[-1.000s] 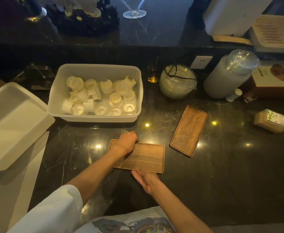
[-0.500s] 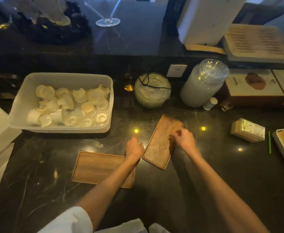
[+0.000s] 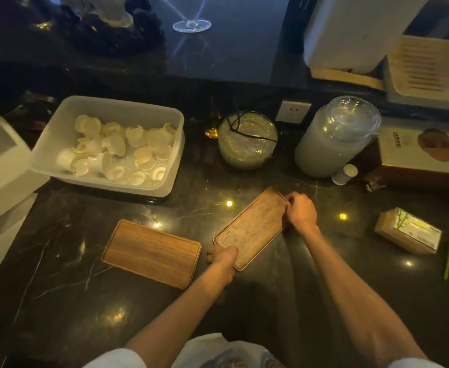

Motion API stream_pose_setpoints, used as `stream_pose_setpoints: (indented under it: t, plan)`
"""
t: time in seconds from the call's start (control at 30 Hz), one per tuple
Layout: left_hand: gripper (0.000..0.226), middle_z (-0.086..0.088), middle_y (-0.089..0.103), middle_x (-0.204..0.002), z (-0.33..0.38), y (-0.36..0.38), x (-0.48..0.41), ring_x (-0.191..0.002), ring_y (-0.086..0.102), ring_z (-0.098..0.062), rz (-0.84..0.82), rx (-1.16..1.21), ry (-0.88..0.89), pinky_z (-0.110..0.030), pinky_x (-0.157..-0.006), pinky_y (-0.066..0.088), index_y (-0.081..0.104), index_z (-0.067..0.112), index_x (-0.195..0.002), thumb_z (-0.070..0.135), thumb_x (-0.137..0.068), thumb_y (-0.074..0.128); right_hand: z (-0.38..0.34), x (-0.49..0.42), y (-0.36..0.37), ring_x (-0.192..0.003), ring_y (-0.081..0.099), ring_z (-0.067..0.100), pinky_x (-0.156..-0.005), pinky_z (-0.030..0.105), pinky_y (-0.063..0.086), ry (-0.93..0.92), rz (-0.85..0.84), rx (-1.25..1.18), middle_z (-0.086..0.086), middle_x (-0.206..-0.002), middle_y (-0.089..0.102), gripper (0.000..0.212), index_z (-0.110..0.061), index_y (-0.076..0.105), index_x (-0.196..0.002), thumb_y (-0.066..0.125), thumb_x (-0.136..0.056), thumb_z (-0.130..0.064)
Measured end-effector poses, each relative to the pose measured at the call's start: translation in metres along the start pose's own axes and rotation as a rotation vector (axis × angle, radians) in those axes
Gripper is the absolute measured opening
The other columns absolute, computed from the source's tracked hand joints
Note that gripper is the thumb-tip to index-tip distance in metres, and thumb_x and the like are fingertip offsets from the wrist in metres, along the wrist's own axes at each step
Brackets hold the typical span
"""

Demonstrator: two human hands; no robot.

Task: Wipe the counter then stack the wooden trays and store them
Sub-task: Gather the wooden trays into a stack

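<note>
Two wooden trays lie on the dark marble counter (image 3: 58, 274). The narrow tray (image 3: 252, 227) sits diagonally at the middle; my left hand (image 3: 222, 257) grips its near left corner and my right hand (image 3: 300, 211) grips its far right edge. The wider tray (image 3: 151, 252) lies flat to the left, untouched, a short gap from my left hand. No cloth is in view.
A plastic tub of white cups (image 3: 111, 144) stands at the back left, a white lid (image 3: 0, 166) at the far left. Behind the trays are a glass bowl (image 3: 247, 140) and a tall jar (image 3: 335, 136). A small box (image 3: 408, 231) lies at the right.
Both hands left the wider tray and went to the narrow one. My left hand slid from its left edge to its near corner; my right hand shifted along its far right edge.
</note>
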State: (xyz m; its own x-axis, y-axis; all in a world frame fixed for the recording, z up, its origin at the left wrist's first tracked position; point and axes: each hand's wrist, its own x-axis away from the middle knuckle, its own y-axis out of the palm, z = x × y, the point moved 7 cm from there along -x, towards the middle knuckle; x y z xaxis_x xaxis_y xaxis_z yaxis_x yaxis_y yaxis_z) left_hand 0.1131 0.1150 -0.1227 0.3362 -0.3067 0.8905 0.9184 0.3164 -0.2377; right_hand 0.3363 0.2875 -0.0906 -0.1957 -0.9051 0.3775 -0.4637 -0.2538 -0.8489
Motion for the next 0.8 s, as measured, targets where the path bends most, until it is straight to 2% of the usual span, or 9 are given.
stream_pose_setpoints:
  t: [0.07,0.13,0.23,0.33,0.4,0.47,0.57,0.63,0.8]
  plan:
    - [0.060,-0.016,0.042,-0.140,0.004,-0.003,0.003,-0.120,0.053,-0.035,-0.016,-0.074,0.021,-0.049,-0.087,0.058,0.023,0.010,-0.142,0.007,-0.090,0.053,0.029,0.016,-0.004,-0.110,0.064,0.031,-0.091,0.042,0.053,0.144,-0.020,-0.106,0.012,-0.118,0.069,0.020,-0.017,0.069,-0.112,0.061,-0.094,-0.021]
    - [0.049,-0.016,0.043,-0.138,0.014,-0.009,0.003,-0.118,0.054,-0.034,-0.024,-0.170,0.130,-0.051,-0.088,0.058,0.030,0.009,-0.135,0.000,-0.091,0.048,0.058,0.041,-0.009,-0.110,0.065,0.029,-0.093,0.041,0.050,0.267,-0.032,-0.221,0.011,-0.116,0.071,0.019,-0.016,0.069,-0.109,0.063,-0.093,-0.022]
    - [0.029,-0.016,0.055,-0.120,0.040,-0.020,0.004,-0.107,0.059,-0.031,-0.081,-0.321,0.364,-0.050,-0.092,0.055,0.041,0.012,-0.109,-0.003,-0.089,0.054,0.091,0.086,-0.012,-0.111,0.063,0.029,-0.100,0.047,0.050,0.413,-0.036,-0.403,0.012,-0.115,0.069,0.020,-0.012,0.067,-0.112,0.063,-0.093,-0.015]
    - [0.026,-0.012,0.062,-0.104,0.072,-0.045,0.015,-0.095,0.064,-0.023,-0.199,-0.408,0.530,-0.041,-0.082,0.058,0.043,0.019,-0.100,0.002,-0.089,0.061,0.092,0.129,-0.005,-0.113,0.063,0.033,-0.103,0.050,0.049,0.487,-0.061,-0.551,0.018,-0.114,0.068,0.023,-0.004,0.066,-0.115,0.064,-0.093,-0.006]
    - [0.026,-0.010,0.063,-0.096,0.091,-0.080,0.019,-0.085,0.065,-0.017,-0.206,-0.456,0.618,-0.033,-0.071,0.057,0.047,0.019,-0.101,0.002,-0.089,0.062,0.072,0.154,0.011,-0.107,0.065,0.032,-0.101,0.046,0.051,0.488,-0.079,-0.620,0.017,-0.107,0.068,0.022,-0.001,0.066,-0.114,0.066,-0.091,-0.003]
    - [0.028,-0.011,0.065,-0.095,0.105,-0.125,0.015,-0.087,0.066,-0.022,-0.150,-0.507,0.679,-0.040,-0.077,0.058,0.053,0.013,-0.110,0.001,-0.088,0.064,0.038,0.174,0.035,-0.100,0.066,0.032,-0.094,0.042,0.053,0.472,-0.075,-0.650,0.017,-0.103,0.068,0.021,0.000,0.065,-0.111,0.067,-0.090,-0.001]
    - [0.032,-0.005,0.064,-0.089,0.114,-0.195,-0.002,-0.084,0.065,-0.020,-0.070,-0.547,0.703,-0.036,-0.074,0.057,0.057,0.009,-0.118,0.001,-0.088,0.065,-0.020,0.200,0.081,-0.104,0.067,0.038,-0.094,0.051,0.055,0.467,-0.120,-0.715,0.021,-0.106,0.069,0.011,-0.010,0.061,-0.092,0.067,-0.090,-0.001]
    - [0.031,0.001,0.063,-0.083,0.118,-0.239,-0.013,-0.079,0.063,-0.015,-0.002,-0.552,0.718,-0.031,-0.069,0.055,0.060,0.010,-0.117,0.003,-0.088,0.065,-0.054,0.212,0.110,-0.103,0.068,0.037,-0.093,0.055,0.055,0.450,-0.136,-0.716,0.021,-0.106,0.069,0.019,-0.017,0.056,-0.083,0.067,-0.090,-0.003]
    - [0.029,-0.009,0.067,-0.101,0.109,-0.307,-0.038,-0.096,0.065,-0.026,0.055,-0.625,0.739,-0.048,-0.088,0.057,0.060,0.007,-0.118,0.001,-0.089,0.060,-0.114,0.236,0.147,-0.097,0.068,0.029,-0.089,0.046,0.056,0.384,-0.094,-0.516,0.012,-0.101,0.073,0.013,-0.021,0.058,-0.086,0.066,-0.092,-0.013]
